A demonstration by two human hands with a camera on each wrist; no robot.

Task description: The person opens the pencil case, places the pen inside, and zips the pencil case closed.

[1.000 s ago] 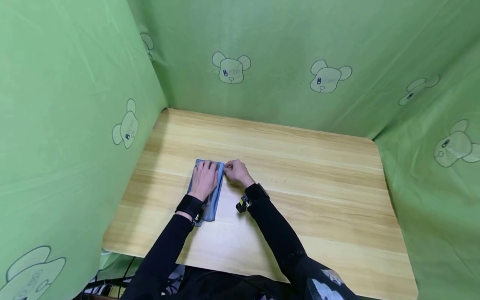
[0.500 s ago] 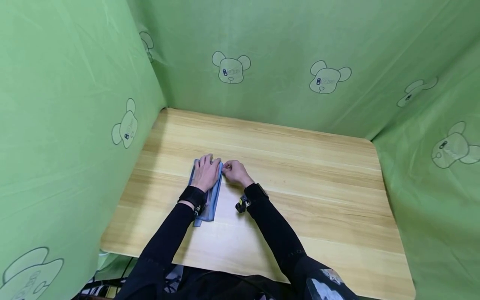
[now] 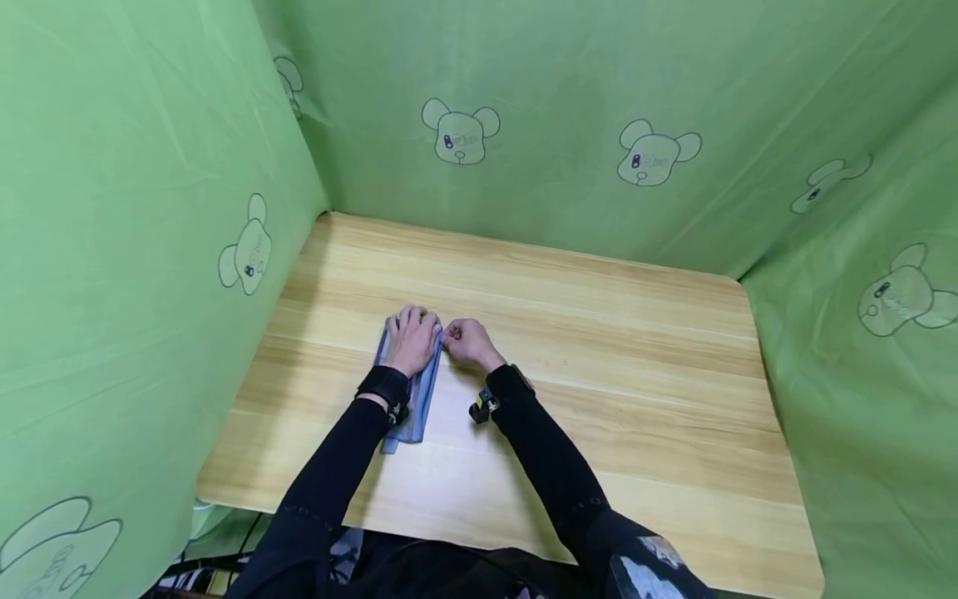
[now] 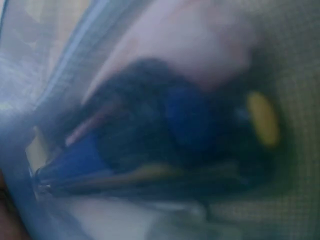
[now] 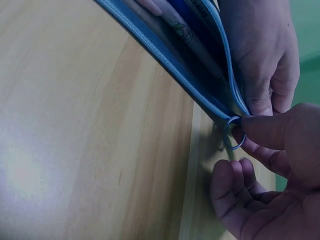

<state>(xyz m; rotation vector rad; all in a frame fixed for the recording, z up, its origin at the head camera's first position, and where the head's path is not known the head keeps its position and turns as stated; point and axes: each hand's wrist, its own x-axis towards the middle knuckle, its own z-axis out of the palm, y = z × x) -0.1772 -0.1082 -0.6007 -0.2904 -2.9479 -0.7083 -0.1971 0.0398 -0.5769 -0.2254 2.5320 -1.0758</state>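
Note:
A blue zippered pencil case (image 3: 425, 399) lies lengthwise on the table, left of centre. In the right wrist view its zip is open, and a pale pen (image 5: 186, 36) with a printed drawing shows inside beside darker pens. My left hand (image 3: 410, 343) lies over the case's far part, thumb and finger pinching its far end by the zip. My right hand (image 3: 467, 343) pinches the zip pull at that corner, where a thin ring (image 5: 225, 135) hangs by the thumb. The left wrist view is blurred; dark and blue shapes (image 4: 190, 120) show through the pouch.
The pale wooden table (image 3: 599, 391) stretches away to the right and behind the case. Green cloth (image 3: 554, 75) with bear-head prints hangs around the back and both sides. Below the table's front left edge are dark cables (image 3: 254, 532).
My left hand has shifted slightly forward and right along the case, toward its far zip end. The case has moved slightly left. My right hand stays at the zip corner.

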